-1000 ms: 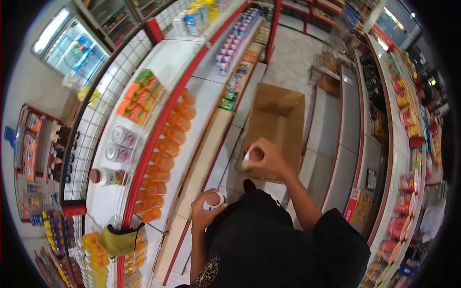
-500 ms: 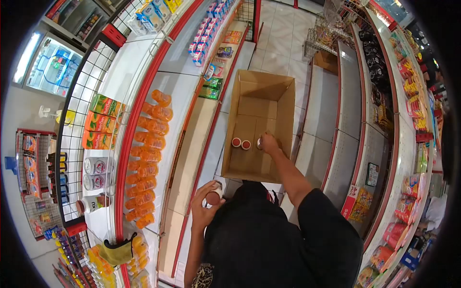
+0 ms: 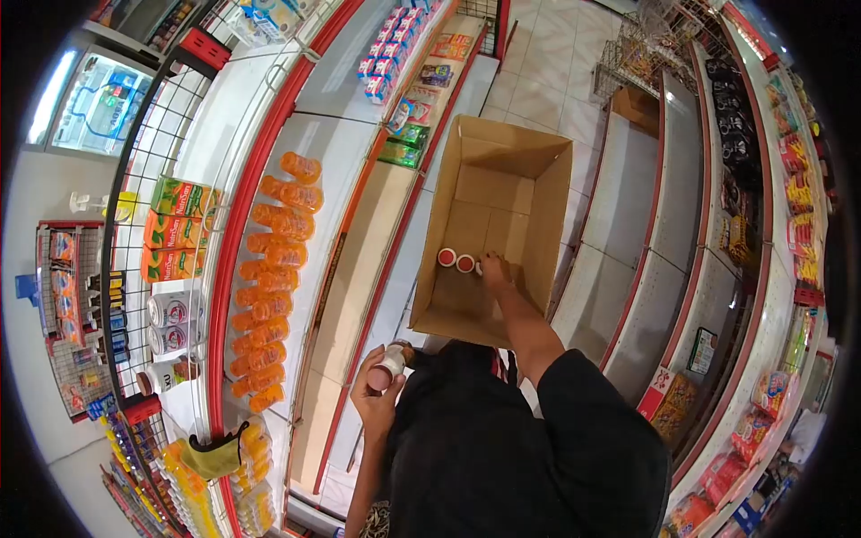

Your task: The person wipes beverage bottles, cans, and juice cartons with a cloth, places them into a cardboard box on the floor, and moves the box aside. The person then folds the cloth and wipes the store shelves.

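Note:
My left hand [image 3: 373, 400] is wrapped round a jar [image 3: 393, 363] with a brown cap and a pale label, held tilted just outside the near left corner of the cardboard box [image 3: 486, 199]. Inside that open box, my right hand [image 3: 496, 273] has its fingers closed on another jar [image 3: 479, 268], which they mostly cover; only a whitish edge shows. Directly left of it, a red-topped jar [image 3: 465, 263] stands on the box floor, with a second red-topped jar [image 3: 447, 257] beside it.
Left of me, a shelf holds rows of orange bottles [image 3: 270, 280], orange drink boxes [image 3: 177, 231], white cans [image 3: 170, 325] and a brown-capped jar [image 3: 166, 376]. Small pink-and-blue cartons [image 3: 392, 49] stand farther up. Tiered shelves [image 3: 619, 242] border the right side, with red snack packets [image 3: 753, 435] beyond.
My right hand and its jar have come closer to the two standing jars. The jar in my left hand has tilted, showing more of its side. The view has shifted slightly.

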Tool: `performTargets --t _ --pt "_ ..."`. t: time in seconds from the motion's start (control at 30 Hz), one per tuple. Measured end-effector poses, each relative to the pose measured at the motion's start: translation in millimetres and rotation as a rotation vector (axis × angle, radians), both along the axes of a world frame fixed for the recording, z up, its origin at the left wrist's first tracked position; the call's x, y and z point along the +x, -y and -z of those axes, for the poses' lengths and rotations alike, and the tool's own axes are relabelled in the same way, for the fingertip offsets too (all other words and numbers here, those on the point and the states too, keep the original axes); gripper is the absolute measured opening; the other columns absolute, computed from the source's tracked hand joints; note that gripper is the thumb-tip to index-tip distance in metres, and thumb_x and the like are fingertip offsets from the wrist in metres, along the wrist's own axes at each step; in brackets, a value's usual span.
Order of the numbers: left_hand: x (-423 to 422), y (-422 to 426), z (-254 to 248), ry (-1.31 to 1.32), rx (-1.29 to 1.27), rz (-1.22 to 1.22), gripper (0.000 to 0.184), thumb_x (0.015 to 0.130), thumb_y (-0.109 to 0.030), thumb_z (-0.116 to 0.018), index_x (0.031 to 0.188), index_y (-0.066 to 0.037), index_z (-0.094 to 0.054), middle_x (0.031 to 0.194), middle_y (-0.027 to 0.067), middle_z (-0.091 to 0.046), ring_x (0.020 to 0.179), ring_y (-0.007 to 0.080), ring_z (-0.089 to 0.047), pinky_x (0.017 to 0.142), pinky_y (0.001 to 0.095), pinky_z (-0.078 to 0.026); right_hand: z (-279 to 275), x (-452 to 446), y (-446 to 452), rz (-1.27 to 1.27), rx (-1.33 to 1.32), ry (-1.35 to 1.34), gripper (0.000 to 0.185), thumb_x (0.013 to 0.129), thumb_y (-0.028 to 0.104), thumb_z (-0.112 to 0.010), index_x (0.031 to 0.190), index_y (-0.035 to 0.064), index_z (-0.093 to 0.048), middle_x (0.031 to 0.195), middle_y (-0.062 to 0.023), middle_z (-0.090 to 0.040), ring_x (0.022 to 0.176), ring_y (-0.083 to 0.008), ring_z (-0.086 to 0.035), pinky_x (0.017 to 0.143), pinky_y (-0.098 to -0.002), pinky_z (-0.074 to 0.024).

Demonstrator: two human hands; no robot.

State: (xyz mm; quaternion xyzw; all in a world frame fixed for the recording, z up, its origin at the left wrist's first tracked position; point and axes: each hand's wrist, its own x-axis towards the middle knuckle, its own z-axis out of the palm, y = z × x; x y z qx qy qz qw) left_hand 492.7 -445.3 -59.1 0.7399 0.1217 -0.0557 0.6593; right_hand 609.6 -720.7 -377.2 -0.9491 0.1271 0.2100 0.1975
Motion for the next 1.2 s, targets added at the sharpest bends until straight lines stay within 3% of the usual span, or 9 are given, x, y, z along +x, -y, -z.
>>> performTargets --t 0.33,0.47,0.6,0.7,0.73,0.8,0.93,1.1,1.2 --pt "32.3 49.0 1.1 0.035 -0.021 0.257 0.051 0.069 0.010 -0.072 0.116 0.000 -0.057 0.129 0.0188 -0.054 0.122 0.0278 -0.051 0.103 0.0386 -0.040 -16.7 -9.3 26.4 -0.138 0.232 0.226 0.038 0.070 0.004 -0.063 0.108 0.0081 -0.061 0.111 -0.0151 -0.058 0.106 -0.0379 -0.055 0.093 -0.0425 -0.0453" --pt "42.7 69.8 3.0 0.039 -0.039 0.359 0.049 0.070 0.003 -0.078 0.116 -0.001 -0.060 0.127 0.0148 -0.055 0.120 0.0263 -0.053 0.101 0.0366 -0.043 -12.1 -3.6 8.1 0.091 0.352 0.123 0.040 0.070 0.007 -0.065 0.110 0.0086 -0.061 0.110 -0.0165 -0.059 0.107 -0.0401 -0.054 0.092 -0.0423 -0.0465" --pt "63.7 92.4 7.1 0.055 0.117 0.466 0.049 0.071 -0.001 -0.079 0.116 -0.002 -0.060 0.128 0.0149 -0.056 0.120 0.0279 -0.053 0.101 0.0366 -0.043 -66.3 -3.5 4.5 0.257 0.249 0.401 0.030 0.081 0.014 -0.061 0.110 0.0078 -0.060 0.109 -0.0148 -0.060 0.109 -0.0375 -0.055 0.091 -0.0428 -0.0474" --pt "73.3 103.0 35.1 0.244 0.258 0.573 0.056 0.070 -0.001 -0.078 0.123 -0.003 -0.058 0.133 0.0155 -0.052 0.123 0.0293 -0.051 0.103 0.0376 -0.041 -144.3 -8.8 12.9 0.608 1.124 -0.330 0.041 0.089 0.036 -0.059 0.120 0.0103 -0.057 0.112 -0.0193 -0.059 0.093 -0.0290 -0.064 0.079 -0.0394 -0.0541" --pt "74.5 106.2 44.1 0.244 0.255 0.581 0.056 0.070 -0.001 -0.078 0.123 -0.003 -0.058 0.133 0.0155 -0.052 0.123 0.0293 -0.051 0.103 0.0376 -0.041 -146.4 -17.6 9.7 0.617 1.123 -0.326 0.041 0.089 0.036 -0.059 0.120 0.0103 -0.057 0.112 -0.0193 -0.059 0.093 -0.0290 -0.064 0.079 -0.0394 -0.0541" --pt "79.6 115.0 60.9 0.277 0.242 0.631 0.059 0.071 -0.005 -0.080 0.125 -0.004 -0.057 0.134 0.0165 -0.051 0.126 0.0314 -0.048 0.105 0.0394 -0.040 -152.3 -42.4 -1.8 0.875 1.529 -0.455 0.044 0.087 0.045 -0.063 0.115 0.0120 -0.059 0.109 -0.0122 -0.060 0.086 -0.0202 -0.065 0.065 -0.0381 -0.0558" --pt "72.0 124.9 63.4 0.237 0.262 0.772 0.057 0.074 -0.012 -0.079 0.126 -0.005 -0.056 0.133 0.0169 -0.051 0.130 0.0344 -0.043 0.108 0.0447 -0.035 -123.1 -61.3 -15.6 1.044 1.948 -0.238 0.038 0.089 0.039 -0.061 0.115 0.0120 -0.057 0.101 -0.0073 -0.062 0.087 -0.0177 -0.063 0.073 -0.0350 -0.0541" --pt "57.9 100.0 75.1 0.273 0.586 0.957 0.045 0.081 -0.018 -0.071 0.123 -0.005 -0.058 0.127 0.0180 -0.054 0.131 0.0379 -0.039 0.111 0.0518 -0.027 -37.9 -54.9 3.2 1.442 1.512 -0.339 0.036 0.086 0.035 -0.064 0.114 0.0128 -0.057 0.096 -0.0042 -0.062 0.081 -0.0173 -0.061 0.069 -0.0330 -0.0537" --pt "49.6 77.4 77.0 0.291 0.663 0.973 0.039 0.084 -0.019 -0.068 0.120 -0.006 -0.059 0.125 0.0174 -0.055 0.129 0.0374 -0.042 0.110 0.0543 -0.026 60.4 -54.8 10.9 1.556 1.284 -0.062 0.032 0.083 0.030 -0.067 0.108 0.0116 -0.059 0.094 -0.0046 -0.061 0.077 -0.0179 -0.060 0.062 -0.0334 -0.0530"
